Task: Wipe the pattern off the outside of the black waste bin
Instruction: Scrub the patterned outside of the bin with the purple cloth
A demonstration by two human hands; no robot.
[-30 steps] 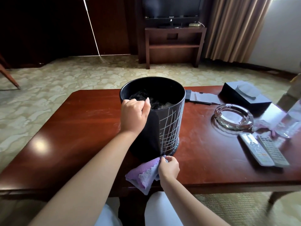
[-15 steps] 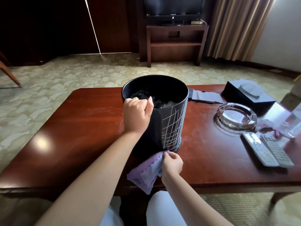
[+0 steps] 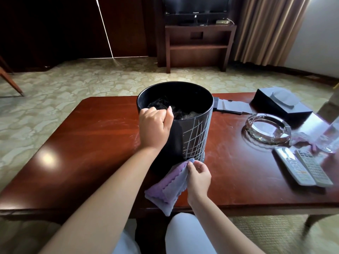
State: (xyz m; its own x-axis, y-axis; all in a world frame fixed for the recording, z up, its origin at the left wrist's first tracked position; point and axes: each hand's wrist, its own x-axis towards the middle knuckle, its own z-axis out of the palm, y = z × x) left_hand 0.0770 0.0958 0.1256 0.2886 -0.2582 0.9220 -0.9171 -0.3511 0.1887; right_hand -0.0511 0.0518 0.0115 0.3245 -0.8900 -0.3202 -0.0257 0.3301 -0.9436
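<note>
The black bin [image 3: 190,132] stands on the worktop [image 3: 88,143], with white lines on its side. My left hand [image 3: 155,128] has a tight grip on its rim. My right hand [image 3: 199,177] pinches a purple cloth [image 3: 168,184] against the bin's bottom edge.

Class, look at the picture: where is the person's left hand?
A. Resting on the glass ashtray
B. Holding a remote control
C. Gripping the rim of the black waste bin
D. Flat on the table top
C: the left hand curls over the near rim of the black waste bin, while the right hand pinches the purple cloth at the bin's base.
</note>
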